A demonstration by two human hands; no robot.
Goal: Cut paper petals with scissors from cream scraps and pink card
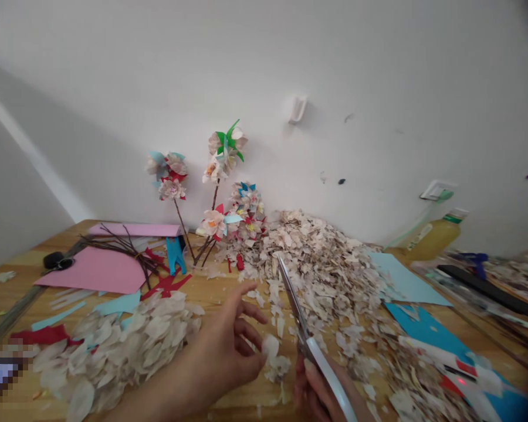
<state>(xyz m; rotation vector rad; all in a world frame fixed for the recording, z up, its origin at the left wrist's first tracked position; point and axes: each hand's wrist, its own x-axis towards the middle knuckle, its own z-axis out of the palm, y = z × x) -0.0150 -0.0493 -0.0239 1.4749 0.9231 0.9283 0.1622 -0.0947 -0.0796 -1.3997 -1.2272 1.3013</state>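
My right hand (317,384), in the lower middle, is closed round the pale handles of a pair of scissors (295,302). Their metal blades point up and away, close together, toward a big heap of dried petals (321,258). To the left of the scissors, my left hand (229,346) hovers with curled fingers apart, and I see nothing gripped in it. Several whitish petals (275,360) lie just beside its fingertips, between the two hands. Left of that wrist spreads a pile of larger pale petals (149,340).
Petal flowers on twigs (215,199) lean against the wall. Pink paper (101,269), twigs (123,249) and a blue clip (176,256) lie left. On the right are light blue paper (409,278), darker blue paper (435,328), a glue gun (457,366) and a yellowish bottle (435,237).
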